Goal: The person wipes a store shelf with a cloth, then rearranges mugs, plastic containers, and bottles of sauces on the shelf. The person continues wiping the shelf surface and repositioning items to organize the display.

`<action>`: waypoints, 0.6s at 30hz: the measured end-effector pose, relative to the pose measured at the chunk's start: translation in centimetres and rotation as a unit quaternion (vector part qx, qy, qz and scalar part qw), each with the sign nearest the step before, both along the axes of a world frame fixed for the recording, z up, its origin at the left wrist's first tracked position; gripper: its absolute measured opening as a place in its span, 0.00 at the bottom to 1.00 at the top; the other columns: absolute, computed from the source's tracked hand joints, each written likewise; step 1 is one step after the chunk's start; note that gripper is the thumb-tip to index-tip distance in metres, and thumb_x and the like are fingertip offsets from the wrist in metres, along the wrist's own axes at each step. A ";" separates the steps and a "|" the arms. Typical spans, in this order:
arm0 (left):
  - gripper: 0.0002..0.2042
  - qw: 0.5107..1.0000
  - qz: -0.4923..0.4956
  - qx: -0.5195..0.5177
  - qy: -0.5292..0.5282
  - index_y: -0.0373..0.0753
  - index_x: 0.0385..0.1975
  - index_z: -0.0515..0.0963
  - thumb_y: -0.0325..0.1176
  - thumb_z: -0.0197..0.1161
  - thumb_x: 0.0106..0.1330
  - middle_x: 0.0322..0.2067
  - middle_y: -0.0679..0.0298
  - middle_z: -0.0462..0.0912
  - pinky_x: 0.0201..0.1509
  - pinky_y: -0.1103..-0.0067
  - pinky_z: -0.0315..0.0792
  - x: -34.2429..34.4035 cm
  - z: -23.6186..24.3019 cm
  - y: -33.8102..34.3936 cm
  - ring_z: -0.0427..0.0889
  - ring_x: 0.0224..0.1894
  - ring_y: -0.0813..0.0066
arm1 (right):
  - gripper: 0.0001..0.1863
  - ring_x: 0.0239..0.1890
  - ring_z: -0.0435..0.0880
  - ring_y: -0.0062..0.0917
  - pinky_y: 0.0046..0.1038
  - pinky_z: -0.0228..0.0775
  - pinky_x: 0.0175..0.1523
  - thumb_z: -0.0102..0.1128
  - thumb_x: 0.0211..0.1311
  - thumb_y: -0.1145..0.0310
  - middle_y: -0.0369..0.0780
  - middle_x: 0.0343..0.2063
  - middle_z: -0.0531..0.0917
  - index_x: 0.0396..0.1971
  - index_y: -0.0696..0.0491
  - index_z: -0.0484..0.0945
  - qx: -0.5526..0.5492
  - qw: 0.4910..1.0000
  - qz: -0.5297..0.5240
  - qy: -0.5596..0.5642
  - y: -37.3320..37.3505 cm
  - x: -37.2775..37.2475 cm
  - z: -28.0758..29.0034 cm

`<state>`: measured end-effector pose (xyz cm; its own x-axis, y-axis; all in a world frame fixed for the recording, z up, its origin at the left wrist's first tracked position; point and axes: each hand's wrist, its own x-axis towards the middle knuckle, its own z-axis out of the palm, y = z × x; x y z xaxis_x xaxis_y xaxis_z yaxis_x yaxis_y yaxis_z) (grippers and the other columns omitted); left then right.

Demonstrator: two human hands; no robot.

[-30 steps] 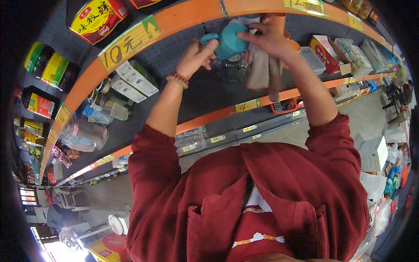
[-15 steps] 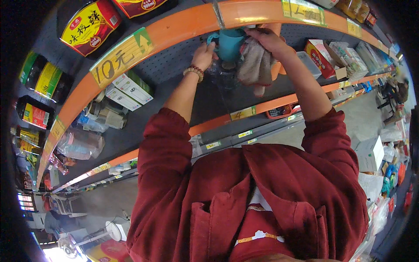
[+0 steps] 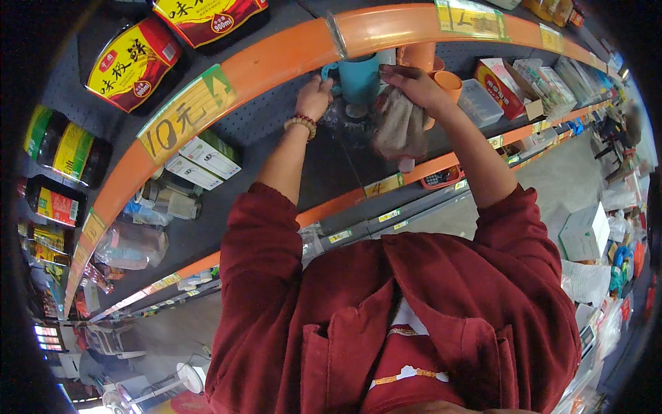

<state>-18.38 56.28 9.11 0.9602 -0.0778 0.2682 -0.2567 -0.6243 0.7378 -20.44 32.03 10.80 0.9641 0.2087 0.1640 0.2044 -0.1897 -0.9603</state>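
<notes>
A person in a dark red jacket [image 3: 414,290] is reaching both bare arms up to a dark shelf board [image 3: 324,179] edged in orange. Between the two hands, near the back of the shelf, a turquoise-blue, straight-sided mug [image 3: 360,81] is standing roughly upright, its long axis running up and down and its looped handle pointing to the person's left. Whether its base is resting on anything is hard to tell.

The left hand [image 3: 314,99], with a beaded bracelet [image 3: 301,125] at its wrist, is lying nearer the handle; its fingers are curling closed there and appear to be gripping it. The right hand [image 3: 419,88] is arching over from the other side, its fingers bunched around a soft, grey-brown cloth [image 3: 401,131] that is hanging below the palm. Those fingertips are pointing left toward the mug's wall, just beside it near the rim; whether they are touching is unclear.

Clear, glassy objects [image 3: 353,123] are sitting just below the mug. Orange cups [image 3: 449,85] are standing to the right, behind the right hand, with a clear plastic box [image 3: 480,103] farther along the shelf.
</notes>
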 end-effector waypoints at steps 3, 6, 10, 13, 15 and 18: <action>0.18 1.000 -0.004 0.020 0.000 0.32 0.31 0.69 0.46 0.49 0.63 0.22 0.56 0.78 0.35 0.70 0.67 0.2 -0.3 0.0 0.78 0.28 0.63 | 0.21 0.42 0.74 0.21 0.22 0.64 0.49 0.57 0.55 0.63 0.38 0.40 0.78 0.47 0.58 0.73 -0.030 1.000 -0.004 -0.001 -0.3 0.1 -0.2; 0.17 0.999 0.015 0.031 -0.002 0.33 0.37 0.69 0.44 0.50 0.62 0.22 0.56 0.79 0.38 0.69 0.69 0.4 -0.2 0.0 0.79 0.30 0.60 | 0.20 0.43 0.74 0.21 0.21 0.63 0.50 0.56 0.56 0.63 0.39 0.41 0.78 0.47 0.58 0.73 -0.065 0.998 -0.025 -0.002 -0.2 -1.4 0.8; 0.19 1.000 0.009 -0.006 0.003 0.37 0.48 0.67 0.41 0.53 0.61 0.26 0.57 0.80 0.40 0.73 0.70 -1.3 0.4 0.3 0.80 0.32 0.66 | 0.19 0.39 0.77 0.22 0.22 0.66 0.46 0.53 0.57 0.64 0.39 0.40 0.78 0.45 0.59 0.74 -0.021 0.999 -0.025 -0.034 -1.6 -3.8 0.5; 0.18 0.996 -0.022 -0.081 0.023 0.39 0.50 0.66 0.38 0.54 0.62 0.26 0.60 0.79 0.34 0.78 0.69 -2.1 -1.0 3.2 0.77 0.27 0.74 | 0.17 0.34 0.79 0.24 0.24 0.70 0.42 0.52 0.59 0.65 0.39 0.38 0.79 0.45 0.59 0.73 0.062 0.997 0.004 0.037 -3.0 -6.4 0.7; 0.17 0.990 -0.035 -0.128 0.056 0.40 0.51 0.67 0.35 0.53 0.63 0.25 0.63 0.77 0.24 0.84 0.65 -4.5 -1.3 4.5 0.71 0.20 0.81 | 0.17 0.31 0.80 0.24 0.24 0.72 0.39 0.51 0.59 0.65 0.39 0.37 0.79 0.45 0.59 0.72 0.131 0.988 0.020 0.080 -4.1 -8.0 0.3; 0.15 0.977 -0.060 -0.188 0.086 0.42 0.50 0.69 0.34 0.51 0.64 0.26 0.65 0.74 0.14 0.88 0.55 -8.9 -1.7 5.6 0.61 0.14 0.88 | 0.15 0.31 0.80 0.25 0.24 0.72 0.38 0.50 0.60 0.67 0.40 0.35 0.79 0.44 0.59 0.72 0.167 0.981 -0.017 0.093 -5.5 -11.3 0.4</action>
